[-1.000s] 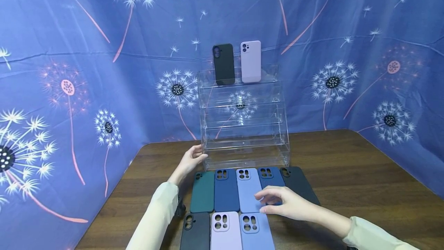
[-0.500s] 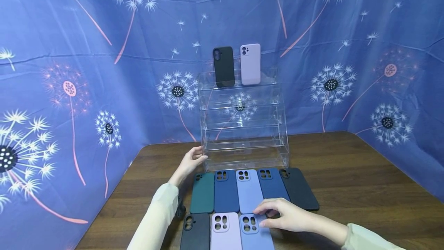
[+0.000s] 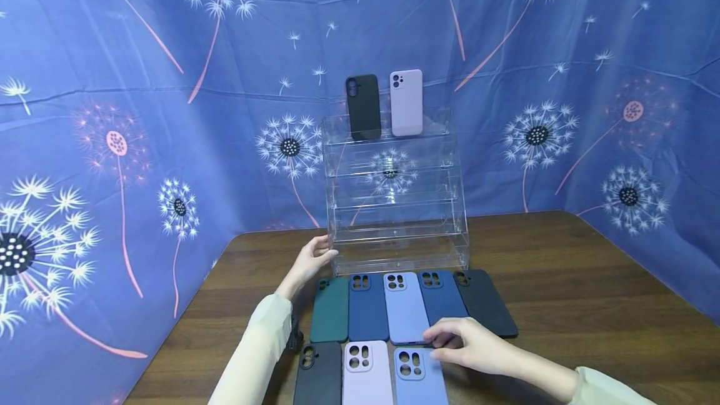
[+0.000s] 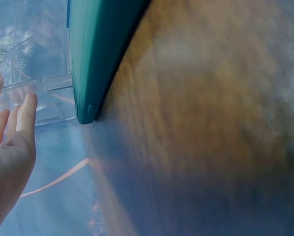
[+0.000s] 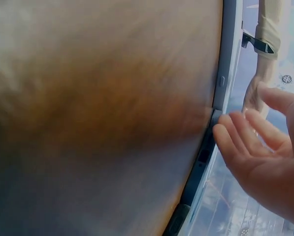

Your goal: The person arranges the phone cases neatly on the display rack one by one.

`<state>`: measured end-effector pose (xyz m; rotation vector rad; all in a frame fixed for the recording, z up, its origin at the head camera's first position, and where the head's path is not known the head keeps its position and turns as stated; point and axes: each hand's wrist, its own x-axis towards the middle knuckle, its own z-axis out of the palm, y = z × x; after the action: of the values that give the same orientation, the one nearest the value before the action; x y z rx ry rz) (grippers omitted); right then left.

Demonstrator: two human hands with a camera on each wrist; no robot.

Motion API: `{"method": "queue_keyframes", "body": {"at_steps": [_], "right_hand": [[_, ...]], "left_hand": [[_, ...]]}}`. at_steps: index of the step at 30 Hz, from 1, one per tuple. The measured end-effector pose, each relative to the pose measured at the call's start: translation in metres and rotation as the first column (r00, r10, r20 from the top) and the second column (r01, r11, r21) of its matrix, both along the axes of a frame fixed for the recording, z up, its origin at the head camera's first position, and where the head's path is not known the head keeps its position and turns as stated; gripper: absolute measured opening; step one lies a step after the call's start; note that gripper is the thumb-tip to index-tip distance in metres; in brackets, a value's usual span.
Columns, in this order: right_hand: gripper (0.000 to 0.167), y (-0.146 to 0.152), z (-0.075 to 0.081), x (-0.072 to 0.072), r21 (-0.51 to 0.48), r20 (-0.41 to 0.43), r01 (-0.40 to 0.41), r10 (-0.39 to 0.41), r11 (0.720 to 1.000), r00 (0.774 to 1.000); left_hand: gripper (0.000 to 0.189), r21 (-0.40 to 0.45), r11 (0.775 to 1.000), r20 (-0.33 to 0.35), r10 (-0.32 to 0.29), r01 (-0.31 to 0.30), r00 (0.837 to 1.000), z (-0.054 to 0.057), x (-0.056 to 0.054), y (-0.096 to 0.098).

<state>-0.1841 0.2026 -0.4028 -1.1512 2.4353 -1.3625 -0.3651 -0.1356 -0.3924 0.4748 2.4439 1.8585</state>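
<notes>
My left hand [image 3: 308, 261] touches the left side of a clear tiered display stand [image 3: 394, 265], its thumb at the front corner. In the left wrist view the fingers [image 4: 27, 115] lie fairly straight near the clear wall. My right hand [image 3: 469, 345] hovers low over the upper right corner of a light blue phone case [image 3: 419, 386], fingertips right at its top edge. In the right wrist view the thumb stands apart from the loosely bent fingers [image 5: 252, 137]. On the stand's top tier lean a black phone case [image 3: 364, 108] and a lilac phone case [image 3: 407, 102].
Before the stand lie a green case [image 3: 329, 311], a dark blue case [image 3: 368, 311], another light blue case [image 3: 405, 311], a second dark blue case [image 3: 444, 295] and a black case [image 3: 486, 305]. Nearer are another black case [image 3: 318, 377] and a lilac case [image 3: 367, 383].
Over the past second my right hand came down and toward me, then shifted slightly right. The near light blue case has slid a little right from the lilac one. My left hand stays put.
</notes>
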Motion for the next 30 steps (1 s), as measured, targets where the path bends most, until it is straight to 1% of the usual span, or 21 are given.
{"method": "queue_keyframes", "body": {"at_steps": [2,4,9,14,16,21,24,29,30], "right_hand": [[0.031,0.001,-0.001,0.001,-0.003,0.008,0.027,-0.027,1.000,1.000],[0.033,0.002,-0.001,0.001,0.002,0.007,0.048,-0.048,0.999,0.999],[0.033,0.002,-0.002,0.002,0.007,-0.012,0.074,-0.074,0.997,0.997],[0.035,0.000,-0.002,0.001,0.009,-0.022,0.058,-0.057,0.998,0.998],[0.037,0.000,-0.002,0.001,0.017,-0.032,0.053,-0.053,0.998,0.998],[0.043,0.000,-0.003,0.002,0.075,-0.058,0.073,-0.069,0.994,0.996],[0.047,-0.002,-0.004,0.002,0.126,-0.071,0.099,-0.091,0.987,0.993],[0.052,-0.007,-0.002,0.003,0.182,-0.042,0.146,-0.141,0.972,0.989],[0.052,-0.008,-0.002,0.002,0.190,-0.044,0.153,-0.148,0.970,0.988]], "left_hand": [[0.052,-0.006,1.000,-0.003,0.016,-0.016,1.000,-0.007,-0.006,-0.001],[0.052,-0.010,1.000,-0.007,0.029,-0.029,1.000,-0.011,-0.009,-0.001],[0.053,-0.016,0.999,-0.026,0.032,-0.033,0.999,-0.012,-0.011,0.001],[0.053,-0.010,0.999,-0.011,0.044,-0.044,0.999,-0.012,-0.011,0.001],[0.053,-0.011,0.999,-0.014,0.047,-0.047,0.999,-0.013,-0.011,0.001],[0.052,-0.001,0.999,-0.011,0.036,-0.036,0.999,-0.014,-0.011,0.002],[0.052,0.004,1.000,-0.004,0.029,-0.029,1.000,-0.015,-0.011,0.002],[0.053,0.019,1.000,0.005,0.020,-0.020,1.000,-0.014,-0.010,0.001],[0.054,0.026,1.000,0.017,0.016,-0.017,1.000,-0.013,-0.009,0.000]]}}
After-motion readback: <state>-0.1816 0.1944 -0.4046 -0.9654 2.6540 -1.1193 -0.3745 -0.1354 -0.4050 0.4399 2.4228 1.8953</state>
